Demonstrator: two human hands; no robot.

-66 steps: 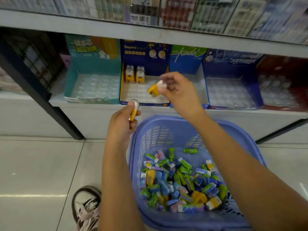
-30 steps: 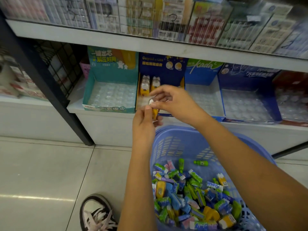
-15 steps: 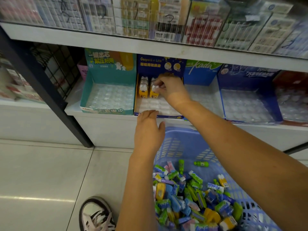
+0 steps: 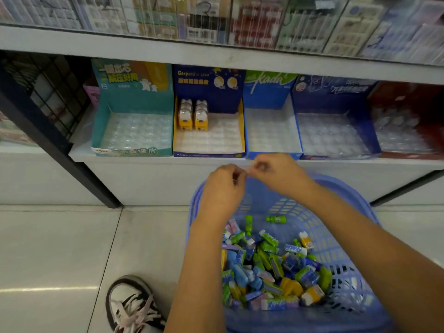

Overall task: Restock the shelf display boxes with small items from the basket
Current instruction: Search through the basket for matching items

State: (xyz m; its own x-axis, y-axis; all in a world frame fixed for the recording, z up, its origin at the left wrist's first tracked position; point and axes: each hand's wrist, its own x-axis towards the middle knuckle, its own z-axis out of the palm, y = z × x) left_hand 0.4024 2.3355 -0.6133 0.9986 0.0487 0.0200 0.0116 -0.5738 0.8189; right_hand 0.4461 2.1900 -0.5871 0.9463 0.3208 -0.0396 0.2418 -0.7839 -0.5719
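My left hand (image 4: 222, 188) and my right hand (image 4: 276, 173) meet fingertip to fingertip above the far rim of the blue basket (image 4: 341, 195). The fingers of both are curled, and I see nothing held between them. The basket holds a heap of small items (image 4: 269, 267) in green, blue, yellow and pink wrappers. On the shelf, the navy and yellow display box (image 4: 209, 153) has yellow-and-white items (image 4: 193, 115) in two short columns at its back left. The rest of its tray is bare.
A teal display box (image 4: 133, 151) stands left of the navy one. A light blue box (image 4: 271, 92), a dark blue box (image 4: 336, 155) and a red box (image 4: 408, 97) stand to its right. A black shelf post (image 4: 55, 145) slants at left. My shoe (image 4: 132, 306) rests on the tiled floor.
My right hand has drawn back from the navy box, leaving its yellow item there. My left hand has curled its fingers, and both hands now meet over the basket rim.
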